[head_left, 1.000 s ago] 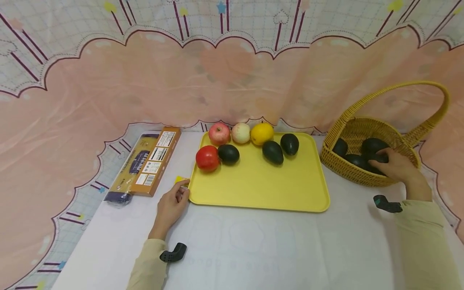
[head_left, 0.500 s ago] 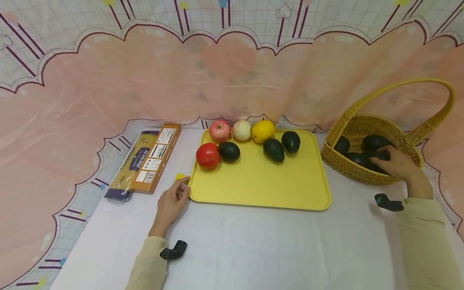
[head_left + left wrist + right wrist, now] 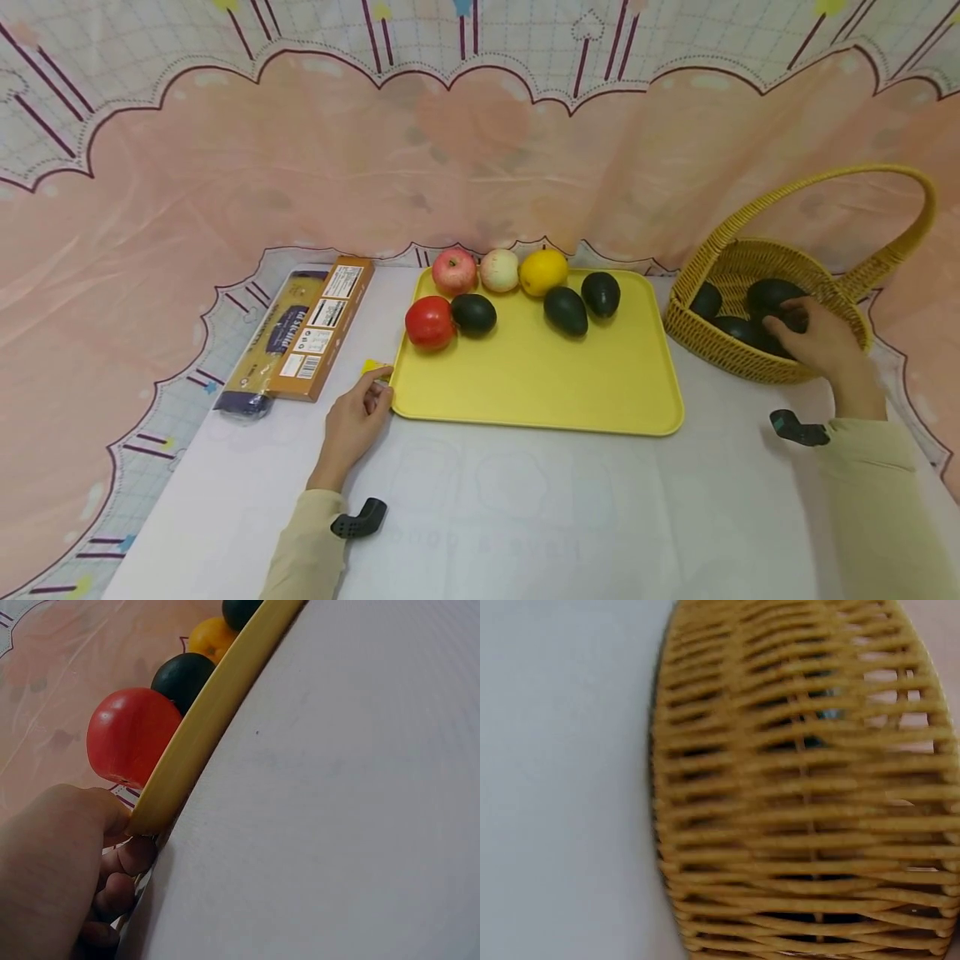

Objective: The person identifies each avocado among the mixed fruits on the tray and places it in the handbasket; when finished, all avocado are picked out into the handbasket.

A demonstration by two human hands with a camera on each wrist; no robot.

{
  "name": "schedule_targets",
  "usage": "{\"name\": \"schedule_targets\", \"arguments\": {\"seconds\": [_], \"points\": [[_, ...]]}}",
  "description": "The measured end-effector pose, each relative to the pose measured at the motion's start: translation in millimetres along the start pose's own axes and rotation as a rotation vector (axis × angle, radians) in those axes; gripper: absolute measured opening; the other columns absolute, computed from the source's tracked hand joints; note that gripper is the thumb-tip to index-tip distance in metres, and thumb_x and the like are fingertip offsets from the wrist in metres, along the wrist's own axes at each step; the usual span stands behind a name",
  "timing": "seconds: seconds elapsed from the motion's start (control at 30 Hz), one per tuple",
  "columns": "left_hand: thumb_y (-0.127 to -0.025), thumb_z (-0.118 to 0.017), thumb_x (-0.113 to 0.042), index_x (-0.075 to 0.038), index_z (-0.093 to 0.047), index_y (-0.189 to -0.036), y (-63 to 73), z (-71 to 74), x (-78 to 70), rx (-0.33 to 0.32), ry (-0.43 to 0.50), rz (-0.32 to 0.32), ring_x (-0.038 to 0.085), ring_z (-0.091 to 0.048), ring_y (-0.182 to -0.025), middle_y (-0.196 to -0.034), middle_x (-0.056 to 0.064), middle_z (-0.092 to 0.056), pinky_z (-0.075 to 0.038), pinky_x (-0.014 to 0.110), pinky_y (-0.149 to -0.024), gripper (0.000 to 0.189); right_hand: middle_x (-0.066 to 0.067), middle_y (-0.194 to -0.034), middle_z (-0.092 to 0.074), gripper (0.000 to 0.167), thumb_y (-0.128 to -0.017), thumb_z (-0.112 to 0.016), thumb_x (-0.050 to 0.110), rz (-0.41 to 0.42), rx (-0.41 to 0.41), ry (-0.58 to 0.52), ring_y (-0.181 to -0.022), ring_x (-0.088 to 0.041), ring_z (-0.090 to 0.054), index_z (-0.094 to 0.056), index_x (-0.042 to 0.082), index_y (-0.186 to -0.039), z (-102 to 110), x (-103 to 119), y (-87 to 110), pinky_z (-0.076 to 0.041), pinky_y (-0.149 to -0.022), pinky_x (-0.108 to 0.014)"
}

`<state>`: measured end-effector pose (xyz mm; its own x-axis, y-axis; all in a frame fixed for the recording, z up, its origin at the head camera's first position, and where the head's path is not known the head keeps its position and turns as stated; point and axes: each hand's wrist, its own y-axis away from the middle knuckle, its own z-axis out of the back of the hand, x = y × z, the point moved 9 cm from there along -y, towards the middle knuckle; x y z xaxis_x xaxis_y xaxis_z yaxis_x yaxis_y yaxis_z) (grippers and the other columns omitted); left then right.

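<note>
In the head view, my left hand (image 3: pixel 358 427) pinches the left edge of a yellow tray (image 3: pixel 525 383). Its thumb lies on the rim and the other fingers curl below, as the left wrist view shows. My right hand (image 3: pixel 825 342) reaches into a wicker basket (image 3: pixel 738 367) and grips a dark avocado (image 3: pixel 792 321), mostly covered by the fingers. Other avocados (image 3: pixel 772 295) lie around it. Only the basket's woven side (image 3: pixel 802 810) fills the right wrist view; the hand is hidden there.
On the tray sit a pink apple (image 3: pixel 453 271), a pale apple (image 3: pixel 499 270), a yellow fruit (image 3: pixel 543 272), a red tomato-like fruit (image 3: pixel 430 322) and several avocados (image 3: pixel 566 311). A pasta packet (image 3: pixel 273 342) and brown box (image 3: pixel 324 329) lie left. The basket's handle (image 3: pixel 832 172) arches high.
My right hand has shifted slightly left inside the basket, its fingers around an avocado. The left hand stays at the tray's edge. The head view has tilted a little.
</note>
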<state>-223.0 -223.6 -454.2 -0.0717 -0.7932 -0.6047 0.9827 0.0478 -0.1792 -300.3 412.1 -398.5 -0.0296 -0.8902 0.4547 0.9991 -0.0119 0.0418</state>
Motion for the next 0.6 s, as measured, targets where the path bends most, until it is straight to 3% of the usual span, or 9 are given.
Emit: {"name": "schedule_targets", "arguments": {"seconds": [0.13, 0.33, 0.4, 0.47, 0.6], "points": [[-0.093, -0.056, -0.022, -0.018, -0.058, -0.125, -0.2, -0.3, -1.0, 0.000, -0.001, -0.006, 0.011, -0.043, -0.060, -0.076, 0.000, -0.058, -0.031, 0.025, -0.056, 0.032, -0.036, -0.123, -0.045, 0.056, -0.096, -0.045, 0.038, 0.019, -0.153, -0.055, -0.112, -0.053, -0.040, -0.043, -0.008, -0.127, 6, 4, 6.0, -0.029, -0.091, -0.063], [-0.093, -0.056, -0.022, -0.018, -0.058, -0.125, -0.2, -0.5, -1.2, 0.005, 0.002, 0.006, 0.012, -0.044, -0.060, -0.078, 0.001, -0.058, -0.031, 0.025, -0.056, 0.032, -0.030, -0.119, -0.049, 0.043, -0.095, -0.049, 0.026, 0.067, -0.301, -0.142, -0.112, -0.046, -0.043, -0.049, -0.005, -0.125, 11, 16, 16.4, -0.028, -0.094, -0.058], [-0.093, -0.056, -0.022, -0.018, -0.058, -0.125, 0.0, -0.2, -1.3, 0.005, 0.001, 0.008, 0.012, -0.043, -0.060, -0.077, 0.001, -0.058, -0.031, 0.025, -0.056, 0.032, -0.022, -0.116, -0.052, 0.038, -0.094, -0.051, 0.024, 0.073, -0.367, -0.163, -0.107, -0.032, -0.048, -0.053, -0.003, -0.122, 12, 19, 21.1, -0.031, -0.094, -0.047], [-0.093, -0.056, -0.022, -0.018, -0.058, -0.125, 0.2, -0.1, -1.1, 0.006, 0.000, 0.010, 0.012, -0.043, -0.060, -0.077, 0.001, -0.058, -0.031, 0.025, -0.056, 0.032, -0.005, -0.111, -0.054, 0.035, -0.093, -0.053, 0.022, 0.081, -0.433, -0.191, -0.100, -0.012, -0.050, -0.056, 0.000, -0.119, 13, 23, 25.7, -0.034, -0.091, -0.031], [-0.093, -0.056, -0.022, -0.018, -0.058, -0.125, 0.4, 0.0, -0.8, -0.001, 0.007, 0.011, 0.012, -0.043, -0.060, -0.076, 0.001, -0.058, -0.031, 0.026, -0.056, 0.032, 0.027, -0.102, -0.045, 0.031, -0.091, -0.057, 0.018, 0.127, -0.537, -0.278, -0.089, 0.016, -0.041, -0.059, 0.002, -0.117, 14, 34, 33.0, -0.030, -0.080, -0.009]]}}
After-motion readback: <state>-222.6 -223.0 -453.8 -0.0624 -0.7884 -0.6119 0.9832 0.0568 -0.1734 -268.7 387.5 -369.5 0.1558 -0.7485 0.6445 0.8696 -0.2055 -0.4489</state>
